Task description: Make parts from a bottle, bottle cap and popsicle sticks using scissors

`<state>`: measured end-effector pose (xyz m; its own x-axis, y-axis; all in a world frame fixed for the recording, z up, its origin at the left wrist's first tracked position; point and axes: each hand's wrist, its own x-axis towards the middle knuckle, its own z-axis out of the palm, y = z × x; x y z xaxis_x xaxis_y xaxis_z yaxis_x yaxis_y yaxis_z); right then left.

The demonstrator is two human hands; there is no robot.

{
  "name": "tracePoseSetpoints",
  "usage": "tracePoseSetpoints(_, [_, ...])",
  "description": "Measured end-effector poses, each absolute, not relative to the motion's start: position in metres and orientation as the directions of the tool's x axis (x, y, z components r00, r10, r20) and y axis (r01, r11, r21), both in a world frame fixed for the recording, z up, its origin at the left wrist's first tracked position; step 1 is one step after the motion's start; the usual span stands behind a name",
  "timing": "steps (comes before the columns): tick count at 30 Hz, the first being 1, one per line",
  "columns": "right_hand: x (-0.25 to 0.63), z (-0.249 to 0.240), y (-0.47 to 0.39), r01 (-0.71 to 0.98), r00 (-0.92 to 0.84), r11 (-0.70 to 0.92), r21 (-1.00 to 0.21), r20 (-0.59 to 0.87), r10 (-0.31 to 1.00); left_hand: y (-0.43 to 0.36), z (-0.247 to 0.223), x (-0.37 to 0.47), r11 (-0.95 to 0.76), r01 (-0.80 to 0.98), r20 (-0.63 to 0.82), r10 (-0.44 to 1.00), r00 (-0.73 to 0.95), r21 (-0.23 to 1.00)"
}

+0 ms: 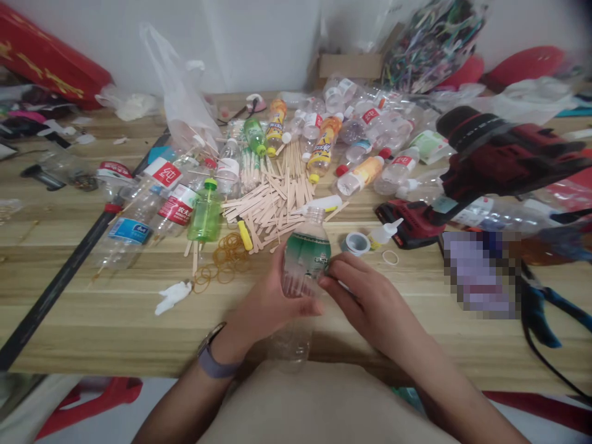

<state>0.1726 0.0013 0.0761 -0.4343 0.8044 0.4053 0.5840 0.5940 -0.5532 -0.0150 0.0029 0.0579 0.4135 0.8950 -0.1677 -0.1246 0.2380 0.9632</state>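
Observation:
A clear plastic bottle (296, 345) without a cap, with a green label (307, 251) round its upper part, leans with its base towards my body. My left hand (266, 308) is wrapped round its middle, thumb across the front. At the label's right edge, the fingertips of my right hand (365, 287) are pinched together against it; the exact grip is partly hidden by the fingers. Just beyond the bottle lie many flat wooden sticks (272, 197) and a yellow-handled tool (245, 235). Rubber bands (226, 253) lie left of the bottle.
A red and black power drill (499, 148) stands at right, near blue-handled pliers (541, 317). A glue bottle (386, 232) and a tape roll (355, 243) lie nearer. Many plastic bottles cover the back. At left are a green bottle (206, 213) and a long black bar (60, 290).

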Motion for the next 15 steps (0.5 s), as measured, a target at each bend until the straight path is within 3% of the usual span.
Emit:
tracePoseSetpoints(5, [0.175, 0.076, -0.003, 0.501, -0.341, 0.567, -0.654, 0.452, 0.824, 0.013, 0.058, -0.024, 0.366, -0.315, -0.173, 0.846, 0.504, 0.876])
tracePoseSetpoints(9, [0.177, 0.077, -0.009, 0.453, -0.187, 0.483, -0.749, 0.450, 0.873, 0.014, 0.052, -0.038, 0.502, -0.369, -0.133, 0.713, 0.688, 0.782])
tracePoseSetpoints(13, [0.178, 0.065, -0.001, 0.270, -0.071, 0.274, -0.923, 0.265, 0.962, 0.014, 0.051, -0.051, 0.603, -0.301, -0.066, 0.510, 0.858, 0.739])
tracePoseSetpoints(15, [0.177, 0.059, 0.012, 0.144, -0.033, 0.136, -0.980, 0.133, 0.991, 0.016, 0.057, -0.053, 0.554, -0.233, -0.026, 0.419, 0.907, 0.799])
